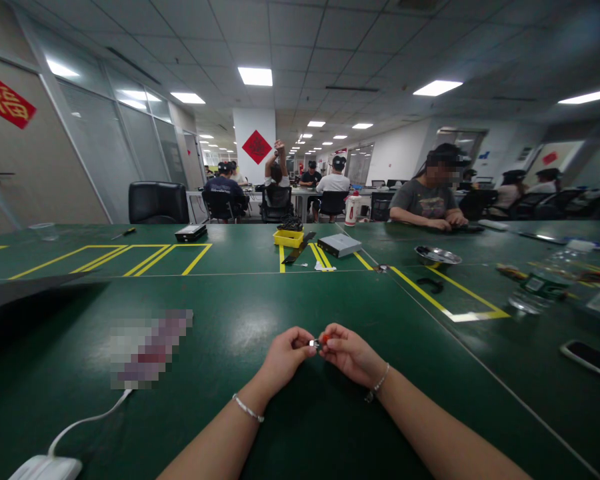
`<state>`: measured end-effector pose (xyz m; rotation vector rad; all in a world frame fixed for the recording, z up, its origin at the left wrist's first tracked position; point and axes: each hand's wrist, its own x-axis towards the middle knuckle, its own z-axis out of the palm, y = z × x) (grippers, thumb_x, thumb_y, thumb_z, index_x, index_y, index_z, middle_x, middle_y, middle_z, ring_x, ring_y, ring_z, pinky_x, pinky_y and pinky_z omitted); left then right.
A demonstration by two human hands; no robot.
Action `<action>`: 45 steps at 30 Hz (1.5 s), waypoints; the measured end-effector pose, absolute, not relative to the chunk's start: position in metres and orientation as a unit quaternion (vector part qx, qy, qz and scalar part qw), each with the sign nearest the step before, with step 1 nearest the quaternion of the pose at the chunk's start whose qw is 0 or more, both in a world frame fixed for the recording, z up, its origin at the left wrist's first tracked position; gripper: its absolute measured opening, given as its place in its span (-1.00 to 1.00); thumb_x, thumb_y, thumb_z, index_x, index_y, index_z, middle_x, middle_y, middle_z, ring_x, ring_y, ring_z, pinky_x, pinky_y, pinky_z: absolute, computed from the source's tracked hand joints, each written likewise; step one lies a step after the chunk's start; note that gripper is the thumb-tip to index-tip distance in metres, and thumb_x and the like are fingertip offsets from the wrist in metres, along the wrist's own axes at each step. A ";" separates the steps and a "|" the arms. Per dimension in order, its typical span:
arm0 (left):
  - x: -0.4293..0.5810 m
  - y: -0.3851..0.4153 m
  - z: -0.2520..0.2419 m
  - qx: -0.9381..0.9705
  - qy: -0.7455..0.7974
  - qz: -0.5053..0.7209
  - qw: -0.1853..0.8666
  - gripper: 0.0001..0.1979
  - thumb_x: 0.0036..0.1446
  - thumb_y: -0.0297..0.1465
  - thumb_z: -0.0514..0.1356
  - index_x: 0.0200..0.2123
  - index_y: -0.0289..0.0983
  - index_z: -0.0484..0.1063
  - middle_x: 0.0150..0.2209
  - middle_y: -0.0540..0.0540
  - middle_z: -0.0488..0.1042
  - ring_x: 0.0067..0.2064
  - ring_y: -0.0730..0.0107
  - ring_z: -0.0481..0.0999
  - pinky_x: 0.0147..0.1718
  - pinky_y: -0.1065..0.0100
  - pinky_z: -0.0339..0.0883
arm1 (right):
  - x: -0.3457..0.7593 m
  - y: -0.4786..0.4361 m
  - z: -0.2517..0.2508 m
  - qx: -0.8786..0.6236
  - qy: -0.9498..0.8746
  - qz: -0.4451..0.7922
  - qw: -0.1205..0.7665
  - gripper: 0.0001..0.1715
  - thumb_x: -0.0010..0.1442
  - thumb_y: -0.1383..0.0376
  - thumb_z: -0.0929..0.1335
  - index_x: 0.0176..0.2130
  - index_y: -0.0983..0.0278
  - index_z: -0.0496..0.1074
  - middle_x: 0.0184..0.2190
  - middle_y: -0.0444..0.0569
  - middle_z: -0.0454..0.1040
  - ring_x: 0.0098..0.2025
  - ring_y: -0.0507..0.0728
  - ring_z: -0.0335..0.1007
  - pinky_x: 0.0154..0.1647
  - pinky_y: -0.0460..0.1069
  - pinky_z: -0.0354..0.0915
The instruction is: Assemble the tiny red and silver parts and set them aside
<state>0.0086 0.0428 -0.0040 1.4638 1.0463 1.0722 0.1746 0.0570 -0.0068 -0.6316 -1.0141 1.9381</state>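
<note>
Just above the green tabletop (240, 427), in the middle of the view, my two hands meet fingertip to fingertip. Pinched in my left hand (286, 358) is a small shiny silver piece (313, 343), too small to name more exactly. My right hand (351, 358) grips a small orange-red piece (325, 339) between thumb and fingers. The two pieces are very close together; whether they touch I cannot tell. Fingers hide most of both.
Left of my hands lies a blurred-out flat object (155, 350) with a white cable (87, 419). Ahead stand a yellow tray (288, 239) and a grey box (339, 245). To the right are a metal dish (437, 255), a water bottle (543, 280) and a phone (593, 361). A person (433, 197) sits across.
</note>
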 end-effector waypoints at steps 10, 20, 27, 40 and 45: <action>0.006 0.043 -0.006 0.616 0.428 0.466 0.469 -0.83 -0.28 -0.54 0.17 -0.50 -0.31 0.27 -0.53 0.05 0.30 -0.50 0.55 0.26 -0.51 0.50 0.12 | 0.173 0.058 -0.008 -0.273 -0.393 0.773 0.416 -0.80 -0.08 0.34 0.33 -0.35 0.34 0.32 -0.50 -0.11 0.36 -0.47 -0.06 0.28 -0.29 -0.04 0.17; 0.004 0.046 -0.006 0.612 0.419 0.474 0.475 -0.80 -0.11 -0.42 0.10 -0.32 -0.30 0.31 -0.47 0.01 0.33 -0.44 0.51 0.29 -0.43 0.46 0.16 | 0.173 0.057 -0.007 -0.269 -0.404 0.770 0.415 -0.80 -0.17 0.41 0.36 -0.41 0.32 0.33 -0.46 -0.11 0.37 -0.45 -0.05 0.29 -0.28 -0.03 0.17; 0.005 0.046 -0.006 0.601 0.428 0.478 0.477 -0.68 0.01 -0.21 -0.05 -0.46 -0.34 0.35 -0.56 0.00 0.33 -0.49 0.48 0.31 -0.44 0.44 0.17 | 0.173 0.056 -0.006 -0.276 -0.411 0.766 0.409 -0.84 -0.16 0.41 0.35 -0.43 0.34 0.36 -0.48 -0.09 0.38 -0.45 -0.04 0.29 -0.27 -0.02 0.16; 0.005 0.046 -0.007 0.544 0.421 0.491 0.535 -0.66 0.01 -0.18 -0.05 -0.53 -0.34 0.29 -0.57 0.02 0.30 -0.52 0.52 0.28 -0.47 0.46 0.15 | 0.172 0.057 -0.008 -0.273 -0.404 0.772 0.408 -0.87 -0.03 0.33 0.28 -0.38 0.34 0.33 -0.50 -0.09 0.36 -0.45 -0.04 0.27 -0.29 -0.03 0.16; 0.003 0.045 -0.006 0.558 0.403 0.480 0.544 -0.66 0.03 -0.20 -0.06 -0.51 -0.35 0.31 -0.61 0.02 0.28 -0.54 0.54 0.24 -0.52 0.48 0.10 | 0.171 0.057 -0.008 -0.268 -0.413 0.770 0.407 -0.86 -0.07 0.35 0.32 -0.39 0.33 0.32 -0.47 -0.09 0.36 -0.45 -0.05 0.27 -0.29 -0.05 0.16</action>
